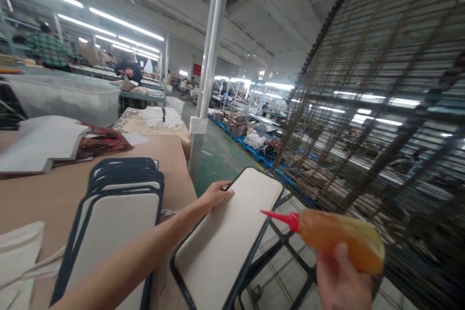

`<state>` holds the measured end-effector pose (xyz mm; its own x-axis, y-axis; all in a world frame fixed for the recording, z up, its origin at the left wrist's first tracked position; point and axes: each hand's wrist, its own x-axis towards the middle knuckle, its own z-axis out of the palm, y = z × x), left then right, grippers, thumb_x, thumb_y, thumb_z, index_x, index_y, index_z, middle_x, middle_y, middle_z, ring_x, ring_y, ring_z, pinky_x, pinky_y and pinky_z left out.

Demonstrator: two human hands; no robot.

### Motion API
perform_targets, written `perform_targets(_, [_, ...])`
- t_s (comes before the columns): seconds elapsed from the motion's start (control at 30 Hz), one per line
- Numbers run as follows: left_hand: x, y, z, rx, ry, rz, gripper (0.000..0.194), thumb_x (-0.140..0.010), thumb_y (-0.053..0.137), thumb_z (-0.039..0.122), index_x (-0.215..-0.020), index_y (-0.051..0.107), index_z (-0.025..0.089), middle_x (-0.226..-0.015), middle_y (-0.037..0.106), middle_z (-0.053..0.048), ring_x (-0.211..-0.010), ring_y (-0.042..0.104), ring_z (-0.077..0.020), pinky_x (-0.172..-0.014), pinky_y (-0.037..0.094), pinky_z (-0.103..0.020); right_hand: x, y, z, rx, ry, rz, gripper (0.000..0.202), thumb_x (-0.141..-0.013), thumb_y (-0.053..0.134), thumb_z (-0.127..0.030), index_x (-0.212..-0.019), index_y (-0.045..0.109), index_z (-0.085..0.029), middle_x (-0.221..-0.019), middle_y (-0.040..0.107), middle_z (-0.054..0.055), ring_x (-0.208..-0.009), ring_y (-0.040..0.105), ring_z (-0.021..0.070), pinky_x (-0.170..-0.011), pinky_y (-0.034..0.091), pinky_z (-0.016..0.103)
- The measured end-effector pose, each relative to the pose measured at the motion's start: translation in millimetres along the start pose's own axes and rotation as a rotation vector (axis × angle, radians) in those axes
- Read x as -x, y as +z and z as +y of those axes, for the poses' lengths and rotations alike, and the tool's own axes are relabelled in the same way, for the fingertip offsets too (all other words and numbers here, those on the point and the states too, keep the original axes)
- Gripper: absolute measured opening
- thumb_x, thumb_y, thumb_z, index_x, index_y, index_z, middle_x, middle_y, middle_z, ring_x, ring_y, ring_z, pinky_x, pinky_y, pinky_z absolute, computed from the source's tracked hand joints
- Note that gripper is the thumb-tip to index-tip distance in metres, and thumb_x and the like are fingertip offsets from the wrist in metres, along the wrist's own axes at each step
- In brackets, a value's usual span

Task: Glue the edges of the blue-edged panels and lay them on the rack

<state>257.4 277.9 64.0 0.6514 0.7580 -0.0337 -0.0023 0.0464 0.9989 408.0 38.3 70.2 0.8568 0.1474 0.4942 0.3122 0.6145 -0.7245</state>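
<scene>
My left hand (pixel 217 195) grips the upper left edge of a long white panel (pixel 228 237) with rounded corners and a dark rim, its thumb lying on the white face. The panel is tilted. In my right hand (pixel 341 273) is a squeeze bottle (pixel 339 237) of amber liquid with a red pointed nozzle. The nozzle tip appears over the panel's right part; whether it touches I cannot tell. To the left, a stack of similar dark-rimmed panels (pixel 116 223) lies on the brown table (pixel 174 155).
A wire rack (pixel 363 106) rises at my right, and a metal post (pixel 209 68) with a socket box stands ahead. Papers (pixel 43 143) and white fabric strips (pixel 22 252) lie on the table's left. Behind are a large plastic bin (pixel 65 97) and people at other tables.
</scene>
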Motion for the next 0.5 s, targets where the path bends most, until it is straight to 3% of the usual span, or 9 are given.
perform_targets(0.13, [12.1,4.6,-5.1,-0.004,0.014,-0.042,0.053,-0.059,0.074,0.031,-0.109,0.066,0.017,-0.069,0.069,0.001,-0.057,0.061,-0.0158,-0.052,0.042,-0.022,-13.1,19.0,12.7,-0.066,0.049,0.07,0.045,-0.056,0.082,-0.028,-0.097,0.064,-0.023,-0.09,0.066,-0.003,-0.085,0.06,0.0145,-0.084,0.05,0.034])
perform_targets(0.27, [20.8,3.0,3.8,0.066,0.021,-0.147,0.05,-0.057,0.073,0.036,-0.101,0.067,0.013,-0.069,0.069,-0.001,-0.055,0.059,-0.0153,-0.051,0.042,-0.023,-3.8,13.5,24.0,-0.051,0.075,0.09,0.057,-0.052,0.084,-0.026,-0.104,0.061,-0.02,-0.099,0.063,-0.001,-0.091,0.059,0.0147,-0.09,0.047,0.034])
perform_targets(0.43, [18.4,-4.4,10.0,0.116,-0.004,-0.131,0.051,-0.051,0.074,0.037,-0.094,0.067,0.011,-0.064,0.067,-0.001,-0.053,0.058,-0.0154,-0.049,0.041,-0.023,55.1,-2.5,35.0,0.004,0.151,0.003,0.058,-0.054,0.083,-0.025,-0.108,0.06,-0.022,-0.092,0.067,0.001,-0.083,0.065,0.0194,-0.074,0.055,0.031])
perform_targets(0.5, [15.1,-7.3,9.1,0.113,0.007,-0.108,0.049,-0.052,0.074,0.038,-0.093,0.067,0.012,-0.064,0.067,0.0,-0.052,0.057,-0.0143,-0.049,0.04,-0.022,80.6,-6.2,37.1,0.066,0.13,-0.083,0.056,-0.052,0.083,-0.03,-0.103,0.063,-0.02,-0.089,0.069,0.004,-0.08,0.066,0.0239,-0.068,0.057,0.035])
